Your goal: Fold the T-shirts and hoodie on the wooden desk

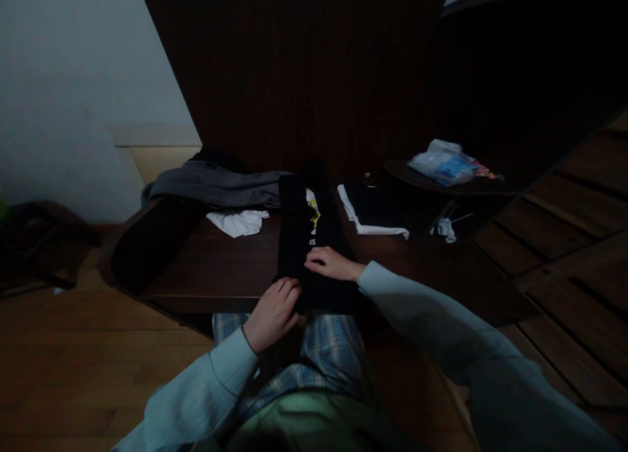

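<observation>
A black shirt (294, 243) with a yellow and white print lies folded into a long strip on the dark wooden surface (220, 262), reaching to its front edge. At the shirt's near left corner, my left hand (275, 311) has its fingers curled closed on the fabric; the fingertips are partly hidden. My right hand (333, 263) rests on top of the shirt just below the print, palm down, with fingers loosely bent and the thumb slightly apart.
Left of the shirt are a grey garment (220, 185) and a crumpled white cloth (239, 223). To its right lies a folded black and white garment (375, 210). A plastic packet (444, 164) sits on a small raised shelf (407, 175). A tall dark panel (304, 79) stands behind.
</observation>
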Tool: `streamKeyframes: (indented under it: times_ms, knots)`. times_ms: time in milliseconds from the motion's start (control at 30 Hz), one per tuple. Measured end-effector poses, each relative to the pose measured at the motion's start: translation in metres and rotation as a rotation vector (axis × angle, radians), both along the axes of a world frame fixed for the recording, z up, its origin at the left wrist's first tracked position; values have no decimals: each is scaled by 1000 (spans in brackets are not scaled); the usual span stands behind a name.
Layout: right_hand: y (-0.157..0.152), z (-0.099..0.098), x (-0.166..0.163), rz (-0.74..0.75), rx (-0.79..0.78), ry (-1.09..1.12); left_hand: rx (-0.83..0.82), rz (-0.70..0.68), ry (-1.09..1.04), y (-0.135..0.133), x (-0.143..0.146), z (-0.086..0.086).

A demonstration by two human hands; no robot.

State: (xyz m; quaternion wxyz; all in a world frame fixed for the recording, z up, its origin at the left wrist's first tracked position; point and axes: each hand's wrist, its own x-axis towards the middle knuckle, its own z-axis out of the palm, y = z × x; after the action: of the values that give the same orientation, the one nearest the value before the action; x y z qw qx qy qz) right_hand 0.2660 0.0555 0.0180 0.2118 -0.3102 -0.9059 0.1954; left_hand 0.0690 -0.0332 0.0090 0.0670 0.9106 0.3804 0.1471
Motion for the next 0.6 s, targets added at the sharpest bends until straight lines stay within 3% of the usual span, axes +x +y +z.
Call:
streamKeyframes:
  times_ms: [67,167,267,467,600]
  knots:
    - [-3,-2,-1,-37,43,128,-59,20,-120,1,-1,2]
    - [-2,-4,3,-276,56,360,-136,135,-402,0,1,6]
    - [4,-8,7,-438,-194,506,-126,261,-676,0,7,8]
    - [17,-5,3,-389,-734,589,-106,185,-754,0,19,10]
    - [27,6,1,-476,-832,552,-89,130,-742,-2,23,10]
